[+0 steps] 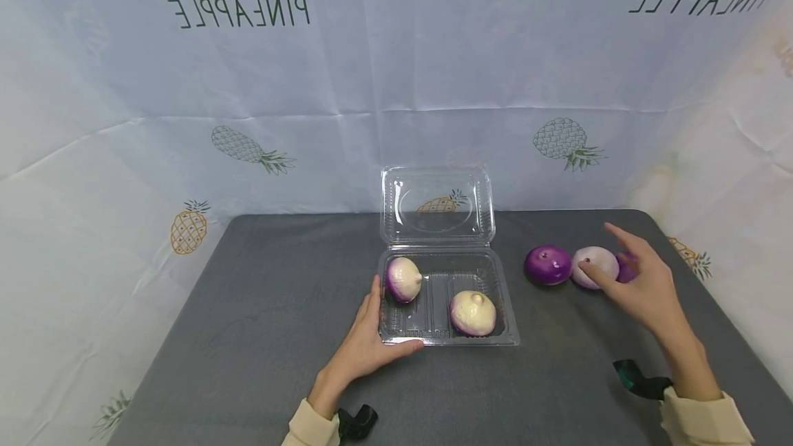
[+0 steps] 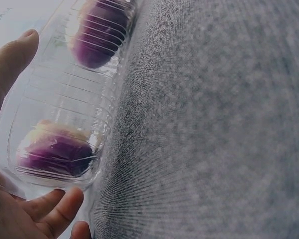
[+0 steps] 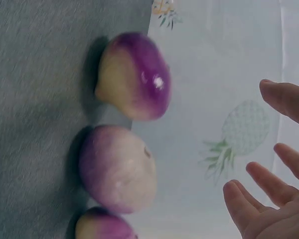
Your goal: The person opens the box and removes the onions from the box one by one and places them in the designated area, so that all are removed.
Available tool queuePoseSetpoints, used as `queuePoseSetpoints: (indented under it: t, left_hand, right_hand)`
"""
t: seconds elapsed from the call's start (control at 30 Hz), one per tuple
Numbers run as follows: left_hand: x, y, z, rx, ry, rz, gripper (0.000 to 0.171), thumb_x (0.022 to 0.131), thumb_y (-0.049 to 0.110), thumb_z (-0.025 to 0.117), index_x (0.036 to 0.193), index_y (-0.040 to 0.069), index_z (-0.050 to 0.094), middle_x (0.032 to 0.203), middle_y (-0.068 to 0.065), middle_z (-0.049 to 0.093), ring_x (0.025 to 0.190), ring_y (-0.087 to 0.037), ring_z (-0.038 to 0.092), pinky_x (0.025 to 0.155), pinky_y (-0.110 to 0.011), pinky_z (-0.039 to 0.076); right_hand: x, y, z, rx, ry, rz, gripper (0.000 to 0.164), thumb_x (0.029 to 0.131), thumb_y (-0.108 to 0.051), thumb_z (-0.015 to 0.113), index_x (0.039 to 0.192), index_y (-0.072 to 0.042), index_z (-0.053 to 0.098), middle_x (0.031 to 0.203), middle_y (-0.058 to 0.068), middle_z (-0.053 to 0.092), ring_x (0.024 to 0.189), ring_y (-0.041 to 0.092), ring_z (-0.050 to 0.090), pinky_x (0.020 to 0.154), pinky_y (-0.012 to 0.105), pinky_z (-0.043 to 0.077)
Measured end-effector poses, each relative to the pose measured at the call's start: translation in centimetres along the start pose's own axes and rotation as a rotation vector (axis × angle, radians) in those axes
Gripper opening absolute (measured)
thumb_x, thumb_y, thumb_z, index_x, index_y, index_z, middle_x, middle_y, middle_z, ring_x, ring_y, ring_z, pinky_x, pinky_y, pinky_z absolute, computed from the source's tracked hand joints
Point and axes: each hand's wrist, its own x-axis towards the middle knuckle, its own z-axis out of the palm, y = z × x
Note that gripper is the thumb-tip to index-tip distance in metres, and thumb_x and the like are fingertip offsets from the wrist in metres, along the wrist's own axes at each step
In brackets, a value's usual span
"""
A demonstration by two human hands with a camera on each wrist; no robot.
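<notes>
Left hand [image 1: 362, 345] uncurled along the clear container [image 1: 431, 305] at its 7 o'clock corner, likely to steady it. Right hand [image 1: 646, 289], fingers spread, grips nothing, out at 3 o'clock. Inside: cream onion [image 1: 473, 314] at 4, two-tone onion [image 1: 403, 280] at 10, apart, perhaps so they don't knock. Loose at 2–3 o'clock: purple onion [image 1: 548, 265], pale onion [image 1: 598, 259], part-hidden onion [image 1: 624, 268], close row, seemingly for easy reach. Lid [image 1: 438, 191] at 12 stands open, presumably for access; printed cloth [image 1: 396, 60] beyond the surface [image 1: 272, 322].
</notes>
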Motion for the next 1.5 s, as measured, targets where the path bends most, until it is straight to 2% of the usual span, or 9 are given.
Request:
queuePoseSetpoints:
  t: [0.07, 0.37, 0.53, 0.6, 0.8, 1.03, 1.27, 1.4, 1.5]
  left_hand:
    - [0.0, 0.0, 0.0, -0.004, 0.0, 0.005, 0.138, 0.071, 0.057, 0.089, 0.166, 0.018, -0.002, 0.17, -0.019, 0.018, 0.156, -0.038, 0.025, 0.122, -0.06, 0.03]
    - [0.0, -0.1, 0.0, 0.003, 0.004, 0.014, 0.137, 0.071, 0.057, 0.088, 0.166, 0.017, -0.002, 0.17, -0.021, 0.018, 0.156, -0.041, 0.025, 0.12, -0.063, 0.031]
    - [0.0, -0.2, 0.0, -0.007, 0.0, 0.013, 0.137, 0.072, 0.056, 0.088, 0.166, 0.017, -0.003, 0.17, -0.021, 0.019, 0.153, -0.043, 0.03, 0.119, -0.063, 0.033]
    - [0.0, -0.2, 0.1, -0.006, -0.002, 0.014, 0.136, 0.072, 0.056, 0.088, 0.166, 0.017, -0.003, 0.17, -0.021, 0.019, 0.153, -0.043, 0.029, 0.119, -0.064, 0.032]
    - [-0.1, -0.3, 0.1, -0.007, 0.002, 0.02, 0.137, 0.072, 0.057, 0.088, 0.166, 0.017, -0.003, 0.169, -0.021, 0.019, 0.154, -0.043, 0.028, 0.119, -0.064, 0.033]
    - [-0.1, -0.3, 0.1, -0.01, 0.003, 0.015, 0.136, 0.072, 0.057, 0.088, 0.166, 0.017, -0.002, 0.17, -0.021, 0.019, 0.153, -0.043, 0.031, 0.118, -0.064, 0.033]
    - [0.0, -0.2, 0.1, -0.011, 0.002, 0.011, 0.136, 0.072, 0.057, 0.088, 0.166, 0.018, -0.003, 0.169, -0.021, 0.02, 0.151, -0.042, 0.033, 0.118, -0.063, 0.034]
    - [0.0, -0.2, 0.1, -0.008, 0.004, 0.018, 0.136, 0.072, 0.058, 0.088, 0.166, 0.018, -0.003, 0.169, -0.021, 0.019, 0.152, -0.043, 0.033, 0.118, -0.063, 0.033]
    - [-0.1, -0.2, 0.1, -0.008, 0.005, 0.022, 0.136, 0.072, 0.058, 0.088, 0.166, 0.017, -0.002, 0.169, -0.022, 0.019, 0.152, -0.043, 0.033, 0.118, -0.063, 0.034]
  right_hand:
    - [-0.1, -0.5, 0.3, 0.038, -0.009, -0.032, 0.077, 0.085, -0.019, 0.084, 0.153, -0.018, 0.048, 0.147, 0.025, 0.053, 0.104, -0.028, 0.036, 0.083, -0.005, 0.032]
    - [-0.5, -2.5, 2.0, 0.135, -0.055, -0.102, 0.077, 0.083, -0.009, 0.085, 0.151, -0.016, 0.051, 0.146, 0.023, 0.052, 0.12, -0.026, 0.035, 0.095, -0.007, 0.031]
    - [-0.8, -3.6, 3.0, 0.139, -0.083, -0.138, 0.075, 0.082, -0.008, 0.085, 0.149, -0.013, 0.052, 0.145, 0.025, 0.054, 0.138, 0.019, 0.053, 0.097, -0.006, 0.031]
    - [-1.0, -4.0, 3.4, 0.139, -0.102, -0.139, 0.074, 0.083, -0.01, 0.085, 0.149, -0.014, 0.052, 0.145, 0.023, 0.055, 0.138, 0.027, 0.054, 0.096, -0.005, 0.031]
    - [-1.4, -4.8, 4.6, 0.176, -0.127, -0.191, 0.072, 0.081, -0.008, 0.086, 0.146, -0.008, 0.055, 0.143, 0.023, 0.057, 0.126, -0.021, 0.041, 0.098, -0.004, 0.033]
    - [-1.7, -5.3, 6.1, 0.135, -0.144, -0.25, 0.07, 0.08, -0.009, 0.087, 0.144, -0.008, 0.057, 0.141, 0.02, 0.061, 0.129, 0.01, 0.053, 0.099, -0.004, 0.032]
    - [-2.0, -5.8, 7.3, 0.175, -0.161, -0.306, 0.07, 0.078, -0.003, 0.086, 0.141, -0.001, 0.057, 0.138, 0.023, 0.061, 0.129, -0.019, 0.039, 0.102, -0.003, 0.032]
    - [-2.3, -6.2, 7.8, 0.152, -0.174, -0.323, 0.071, 0.078, -0.004, 0.087, 0.142, -0.002, 0.057, 0.139, 0.021, 0.061, 0.132, -0.001, 0.049, 0.102, -0.003, 0.032]
    - [-2.4, -6.5, 8.3, 0.118, -0.181, -0.337, 0.07, 0.077, -0.005, 0.087, 0.141, -0.002, 0.058, 0.139, 0.019, 0.062, 0.129, 0.015, 0.054, 0.103, 0.011, 0.046]
